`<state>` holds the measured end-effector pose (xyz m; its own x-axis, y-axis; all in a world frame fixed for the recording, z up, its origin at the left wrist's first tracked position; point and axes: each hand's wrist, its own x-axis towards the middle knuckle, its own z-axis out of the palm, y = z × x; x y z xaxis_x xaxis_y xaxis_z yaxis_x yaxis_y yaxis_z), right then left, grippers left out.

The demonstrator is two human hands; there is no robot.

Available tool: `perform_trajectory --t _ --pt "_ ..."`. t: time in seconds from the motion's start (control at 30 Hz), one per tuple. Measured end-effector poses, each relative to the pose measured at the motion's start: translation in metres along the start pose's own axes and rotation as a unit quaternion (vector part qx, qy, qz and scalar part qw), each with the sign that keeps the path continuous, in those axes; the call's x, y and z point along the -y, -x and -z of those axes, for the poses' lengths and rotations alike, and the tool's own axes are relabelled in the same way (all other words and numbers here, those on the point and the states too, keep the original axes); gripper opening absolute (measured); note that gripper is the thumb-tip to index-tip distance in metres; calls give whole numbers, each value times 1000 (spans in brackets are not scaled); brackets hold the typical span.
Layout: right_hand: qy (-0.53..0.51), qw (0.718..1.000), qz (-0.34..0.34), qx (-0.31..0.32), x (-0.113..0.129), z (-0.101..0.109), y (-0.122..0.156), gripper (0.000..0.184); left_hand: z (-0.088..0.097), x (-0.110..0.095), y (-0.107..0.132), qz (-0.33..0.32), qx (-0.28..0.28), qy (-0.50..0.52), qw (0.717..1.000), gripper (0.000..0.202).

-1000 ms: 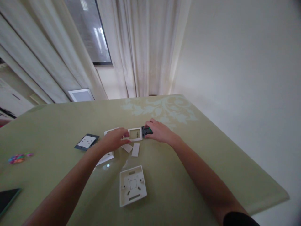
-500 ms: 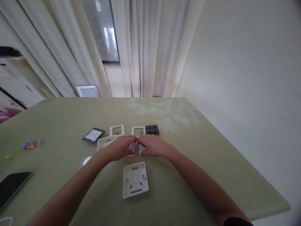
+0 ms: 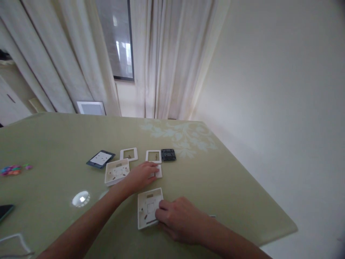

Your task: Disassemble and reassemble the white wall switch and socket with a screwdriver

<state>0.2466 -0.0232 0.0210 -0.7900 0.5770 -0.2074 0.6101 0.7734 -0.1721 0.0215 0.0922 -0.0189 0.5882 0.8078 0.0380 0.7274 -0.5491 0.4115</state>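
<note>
In the head view, the only one, my R hand (image 3: 181, 219) is at the white, squarish, open-top box of hard plastic (image 3: 148, 208), which sits on the pale green table (image 3: 215, 187) right in front of me. My R fingers are bent over the box's R wall and touch it; can't tell if they pinch it, bc the thumb is hidden. My L hand (image 3: 142, 174) is farther off, fingers a bit apart on the thin, flat, white strips (image 3: 160, 172); can't tell if it's pinching or just pressing. So the step in hand is prob R getting hold of the box while L minds the strips. I'd say the next move calls for a good grip on that wall, box kept level, and a light L touch so no strip slides. The box's hollow side points up, back down. It's abt square, so no clear long axis, and it's turned a bit. The R strip's long axis runs away from me; the rest is under my hand. Past the strips are a white frame w/ a big hole (image 3: 147, 157) and, just beside it, a black, squarish plate (image 3: 168, 154).
</note>
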Motion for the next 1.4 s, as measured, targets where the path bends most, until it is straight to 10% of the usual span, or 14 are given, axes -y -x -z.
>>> perform_trajectory --t 0.37,0.67,0.87,1.1,1.4 --pt "-47 964 -251 -71 -54 12 38 15 -10 3 2 1 -25 -13 1000 24" --pt "-187 913 -251 -263 -67 23 1 18 1 4 45 106 -156 -84 978 43" --pt "-421 793 -136 -418 -40 49 -8 34 -13 21 80 254 -240 -116 930 60" --pt "-610 627 -84 -477 -19 16 -71 38 -27 29 78 203 -216 -123 947 53" --pt "-681 535 -159 -474 -26 -20 -84 29 -32 27 77 176 -215 -125 953 53"
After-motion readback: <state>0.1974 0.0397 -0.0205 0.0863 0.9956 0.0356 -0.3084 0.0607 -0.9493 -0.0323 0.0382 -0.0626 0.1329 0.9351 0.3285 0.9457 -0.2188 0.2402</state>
